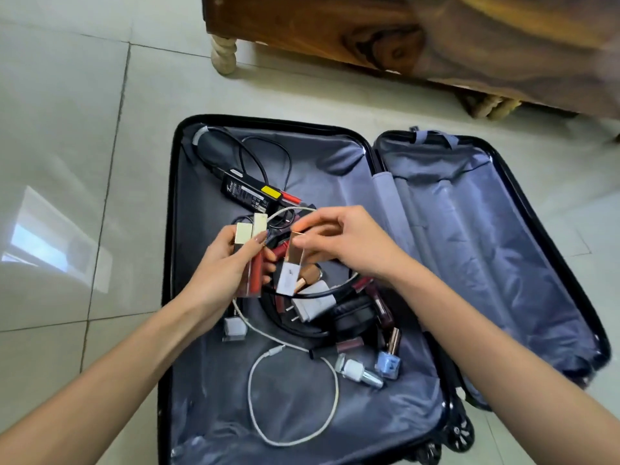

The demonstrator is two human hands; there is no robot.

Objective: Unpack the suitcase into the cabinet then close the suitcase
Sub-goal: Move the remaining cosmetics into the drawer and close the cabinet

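Suitcase (486, 246) lies flat and wide open on the tiled floor (67, 129), both grey-lined halves facing up. The right half shows only its lining, while the left half holds a tangle of small things. Just beyond its top edge stands a wooden cabinet (369, 31) on turned legs, with no door or shelf in view.

In the left half lie a black power adapter (250, 194) with its coiled lead, a looped white cable (292, 397), a white plug charger (312, 307), several dark red tubes and two small nail polish bottles (389, 365).

Both hands hover over the middle of this pile. The left hand (224, 263) is clenched round a bundle of gold-capped tubes (255, 226). The right hand (349, 243) pinches a white tube with a copper cap (292, 270), held close beside that bundle.

The step in hand looks like gathering the cosmetics into one handful, so unpacking is far from done. The next move calls for passing the white tube into the left grip without loosening it. The load then goes up to the cabinet, keeping clear of the cables underneath so that none snags.
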